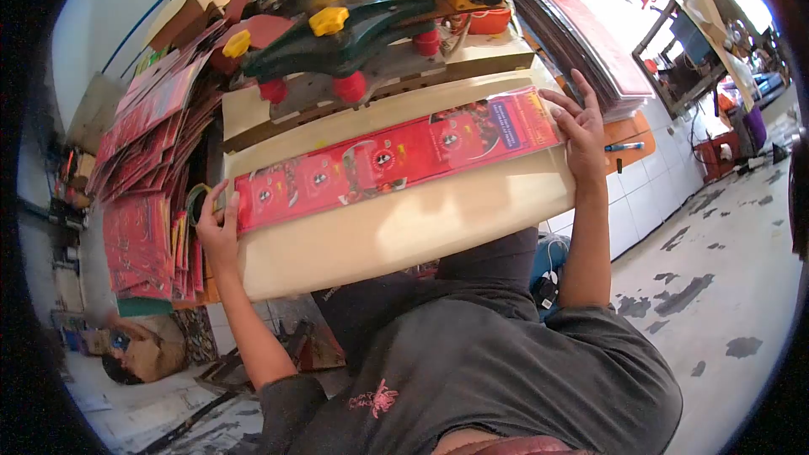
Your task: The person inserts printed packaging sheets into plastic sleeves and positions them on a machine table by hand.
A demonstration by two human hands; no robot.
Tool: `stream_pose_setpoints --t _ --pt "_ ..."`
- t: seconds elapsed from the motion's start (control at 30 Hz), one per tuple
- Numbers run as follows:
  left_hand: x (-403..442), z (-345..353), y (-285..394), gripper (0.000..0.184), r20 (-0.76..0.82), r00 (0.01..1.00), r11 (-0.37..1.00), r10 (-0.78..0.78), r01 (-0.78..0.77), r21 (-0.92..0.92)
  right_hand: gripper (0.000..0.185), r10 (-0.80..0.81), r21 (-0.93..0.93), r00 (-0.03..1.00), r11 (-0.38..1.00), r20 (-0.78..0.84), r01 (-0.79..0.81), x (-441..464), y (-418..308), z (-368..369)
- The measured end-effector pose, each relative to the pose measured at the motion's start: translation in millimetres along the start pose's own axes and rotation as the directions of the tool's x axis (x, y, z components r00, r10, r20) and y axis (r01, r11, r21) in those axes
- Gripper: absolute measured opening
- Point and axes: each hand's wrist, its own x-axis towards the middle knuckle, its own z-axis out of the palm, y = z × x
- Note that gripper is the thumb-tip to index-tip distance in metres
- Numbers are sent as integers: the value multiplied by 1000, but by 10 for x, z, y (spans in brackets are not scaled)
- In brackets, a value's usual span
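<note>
Far left, a heaped pile of red printed packets [139, 240]; beside it, the left hand [219, 232], fingers at the left end of a red printed strip [383, 158], whether pinching or merely touching cannot be told. Strip, lengthwise on a cream surface [379, 253], before a dark green bar [375, 34]; right hand [583, 131], fingers spread, at the strip's right end; beyond, stacked sheets [581, 25].

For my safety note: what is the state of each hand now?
Left hand: at left end of red printed strip; whether gripping cannot be told.
Right hand: open, at the strip's right end.
</note>
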Motion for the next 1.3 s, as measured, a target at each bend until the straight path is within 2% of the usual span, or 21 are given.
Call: stream_pose_setpoints --t 0.13,0.23,0.27,0.33,0.37,0.4,0.53,0.57,0.6,0.63,0.67,0.7,0.77,0.8,0.87,0.9,0.97,1.03,1.1,1.2,1.3 --pt "-29 43 182 44 -28 1000 1000 7 -7 -6 84 50 -90 998 995 -23 -52 43 49 -156" --pt "-136 34 363 50 -96 990 994 -105 101 -37 80 41 -120 998 992 -54 -47 22 20 -113" --pt "-197 6 299 52 -74 978 967 -194 178 -183 80 49 -122 998 991 -46 -55 21 48 -126" --pt "-376 -31 334 55 -75 947 906 -313 274 -323 72 30 -68 998 997 -61 -34 63 121 -183" --pt "-462 -1 387 55 -68 935 842 -347 279 -462 63 11 -88 999 996 -46 -15 93 152 -200" --pt "-530 18 461 55 -73 923 762 -379 266 -590 58 -15 -198 999 980 -40 7 86 130 -186" --pt "-650 83 300 54 -260 921 860 -289 130 -493 46 117 -475 989 878 87 -62 51 -51 -26" --pt "-654 104 321 54 -275 913 839 -301 117 -531 46 220 -456 948 885 228 -96 105 -46 -185" --pt "-676 124 327 53 -290 904 814 -314 99 -572 46 261 -587 933 807 249 -69 138 -95 -244" --pt "-665 144 296 53 -289 909 815 -301 88 -573 45 308 -600 908 795 283 -83 152 -172 -274" --pt "-676 165 265 52 -281 917 813 -284 74 -578 44 343 -689 903 721 258 -77 185 -234 -353" --pt "-701 122 285 52 -319 898 813 -303 69 -578 41 273 -764 927 645 255 20 147 -347 -205" --pt "-738 15 264 56 -181 940 838 -291 160 -521 36 166 -799 928 572 335 186 91 -548 254" --pt "-737 37 270 56 -195 935 837 -298 157 -524 36 166 -796 922 572 350 199 65 -610 438" --pt "-703 65 287 53 -179 953 792 -243 88 -604 33 232 -620 831 767 505 163 -9 -674 835" --pt "-700 64 292 53 -183 953 794 -239 84 -603 29 253 -612 801 773 542 170 -67 -665 1080" --pt "-727 61 299 54 -157 961 804 -226 93 -588 24 265 -590 671 743 693 317 -167 -644 1623" --pt "-750 48 290 53 -149 963 822 -226 107 -559 24 251 -580 561 606 789 544 -284 -643 2132" --pt "-766 35 277 53 -140 965 840 -222 117 -529 27 228 -501 478 638 848 584 -316 -470 2504" --pt "-783 42 261 53 -146 966 851 -215 112 -513 31 -53 -180 251 554 967 813 -258 -63 3032" --pt "-788 34 270 53 -162 969 857 -189 82 -508 34 -52 -174 234 519 971 837 -314 171 3523"
